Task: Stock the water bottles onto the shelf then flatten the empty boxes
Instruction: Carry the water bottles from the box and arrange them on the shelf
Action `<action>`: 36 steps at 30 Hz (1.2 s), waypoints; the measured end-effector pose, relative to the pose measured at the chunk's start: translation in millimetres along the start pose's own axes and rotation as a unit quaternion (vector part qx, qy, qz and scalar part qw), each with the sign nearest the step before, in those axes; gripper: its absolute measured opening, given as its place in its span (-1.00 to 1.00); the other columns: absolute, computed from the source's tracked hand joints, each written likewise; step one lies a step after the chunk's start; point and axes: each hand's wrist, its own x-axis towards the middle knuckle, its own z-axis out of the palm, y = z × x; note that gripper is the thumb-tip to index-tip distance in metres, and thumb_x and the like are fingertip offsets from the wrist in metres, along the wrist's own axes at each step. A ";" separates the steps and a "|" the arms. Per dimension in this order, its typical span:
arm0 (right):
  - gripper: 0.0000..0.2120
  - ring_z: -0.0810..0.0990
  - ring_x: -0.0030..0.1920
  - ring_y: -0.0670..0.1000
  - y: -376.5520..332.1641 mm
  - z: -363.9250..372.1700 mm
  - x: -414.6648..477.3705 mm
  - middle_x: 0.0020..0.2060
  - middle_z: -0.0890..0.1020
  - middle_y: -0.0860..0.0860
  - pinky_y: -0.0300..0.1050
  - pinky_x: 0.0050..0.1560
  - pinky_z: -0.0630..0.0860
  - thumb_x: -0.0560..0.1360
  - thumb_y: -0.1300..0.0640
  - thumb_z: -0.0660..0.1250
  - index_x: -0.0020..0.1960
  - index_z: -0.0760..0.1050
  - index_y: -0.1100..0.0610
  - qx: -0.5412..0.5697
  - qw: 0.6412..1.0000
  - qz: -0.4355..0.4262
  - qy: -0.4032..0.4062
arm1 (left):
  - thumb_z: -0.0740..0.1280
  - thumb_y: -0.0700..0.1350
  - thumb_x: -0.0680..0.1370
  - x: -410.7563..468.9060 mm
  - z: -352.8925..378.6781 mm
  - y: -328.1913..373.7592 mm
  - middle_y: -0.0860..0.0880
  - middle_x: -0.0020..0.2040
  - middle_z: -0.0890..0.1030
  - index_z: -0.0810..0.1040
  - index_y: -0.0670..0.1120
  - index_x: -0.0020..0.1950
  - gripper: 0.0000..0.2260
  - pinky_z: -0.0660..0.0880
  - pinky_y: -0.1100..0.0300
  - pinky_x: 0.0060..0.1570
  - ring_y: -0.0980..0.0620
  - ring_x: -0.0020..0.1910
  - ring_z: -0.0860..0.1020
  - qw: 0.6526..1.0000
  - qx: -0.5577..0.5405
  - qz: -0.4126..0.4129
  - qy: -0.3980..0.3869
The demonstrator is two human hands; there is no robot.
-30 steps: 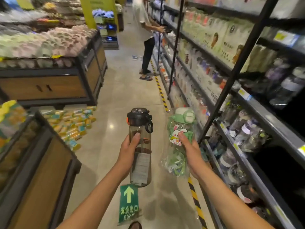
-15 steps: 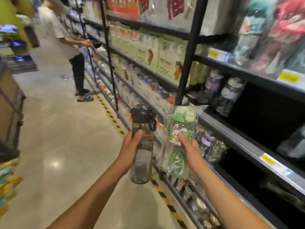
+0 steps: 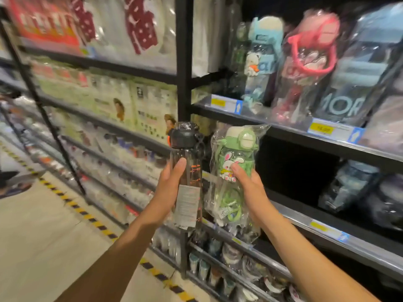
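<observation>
The smoky water bottle with the black flip lid [image 3: 194, 175] stands upright in the left hand [image 3: 169, 192], whose fingers curl round its labelled middle. The green rabbit bottle in its clear bag [image 3: 234, 153] is gripped by the right hand [image 3: 249, 188], thumb on the sticker. Just beyond the fingertips is the shelf [image 3: 292, 216]. The slack, slippery bag could slide in that grip or snag the shelf's rail going in.
</observation>
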 end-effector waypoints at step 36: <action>-0.07 0.56 0.30 -0.08 -185.0 128.8 173.0 0.33 0.55 -0.09 0.02 0.38 0.51 0.37 -0.14 0.63 0.56 0.20 0.00 -0.138 0.911 -0.269 0.282 | 0.41 0.57 0.14 152.4 -84.2 52.8 0.04 0.25 0.66 0.51 0.25 0.26 -0.23 0.40 -0.24 0.43 -0.04 0.30 0.59 0.971 -0.087 0.017 -0.223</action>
